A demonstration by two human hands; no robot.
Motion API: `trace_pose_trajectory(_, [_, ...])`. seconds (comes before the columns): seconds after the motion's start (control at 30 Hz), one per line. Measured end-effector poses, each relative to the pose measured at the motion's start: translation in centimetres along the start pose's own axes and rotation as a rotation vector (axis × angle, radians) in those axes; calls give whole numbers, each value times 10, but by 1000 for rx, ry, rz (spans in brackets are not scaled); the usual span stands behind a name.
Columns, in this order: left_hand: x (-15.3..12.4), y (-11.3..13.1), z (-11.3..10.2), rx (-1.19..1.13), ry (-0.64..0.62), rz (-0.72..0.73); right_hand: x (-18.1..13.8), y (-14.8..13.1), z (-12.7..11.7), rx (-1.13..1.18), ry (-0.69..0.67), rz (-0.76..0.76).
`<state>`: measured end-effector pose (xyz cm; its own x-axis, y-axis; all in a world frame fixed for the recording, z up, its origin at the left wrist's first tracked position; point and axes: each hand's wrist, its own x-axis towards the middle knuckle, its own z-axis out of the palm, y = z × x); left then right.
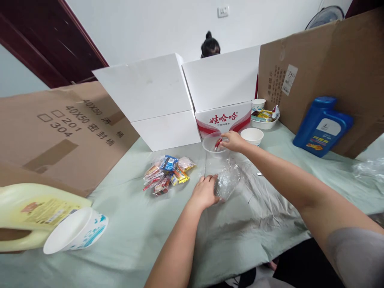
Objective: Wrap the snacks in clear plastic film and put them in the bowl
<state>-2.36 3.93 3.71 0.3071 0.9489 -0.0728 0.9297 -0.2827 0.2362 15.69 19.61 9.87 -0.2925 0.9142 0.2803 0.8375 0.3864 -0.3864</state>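
Observation:
My right hand [233,141] pinches a small red-wrapped snack packet [217,144] at the clear plastic bowl [207,147]. The packet is inside the bowl's outline; whether it touches the bottom I cannot tell. Nearer to me, my left hand [205,192] has its fingers curled on the edge of a crumpled clear plastic bag [228,180], which lies on the cloth just below the bowl. Left of that hand sits a pile of wrapped snacks [168,174] in red, blue and yellow packaging.
A white paper bowl [252,136] stands right of my right hand, before a snack-filled white dish [265,123]. White boxes [223,114] and brown cartons [300,80] wall the table. A blue bottle [322,126] stands right; a paper bucket [78,232] tilts left. Someone's head shows behind.

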Motion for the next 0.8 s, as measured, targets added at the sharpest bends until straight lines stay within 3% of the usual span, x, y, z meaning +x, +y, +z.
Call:
trace_pose_trajectory(0.07, [0, 1, 0, -1, 7, -2, -9, -3, -3, -8, 29, -46])
trace_pose_trajectory(0.13, [0, 2, 0, 4, 15, -4, -25, -8, -4, 57, -18, -194])
trace_pose_trajectory(0.23, [-1, 3, 1, 23, 27, -4, -58, -18, 1, 148, -337, -528])
trace_pose_trajectory(0.33, [-2, 1, 1, 33, 10, 4, -90, -25, 12, -22, -530, -751])
trace_pose_trajectory(0.53, [-7, -12, -11, -56, -56, -35, -133, -11, 5, -350, -556, -686])
trace_pose_trajectory(0.67, [-15, -7, -23, -206, -35, -3, -153, 9, -10, -211, -523, -605])
trace_pose_trajectory(0.8, [-21, 7, -24, -274, -268, 243, -163, 29, -22, 16, -567, -532])
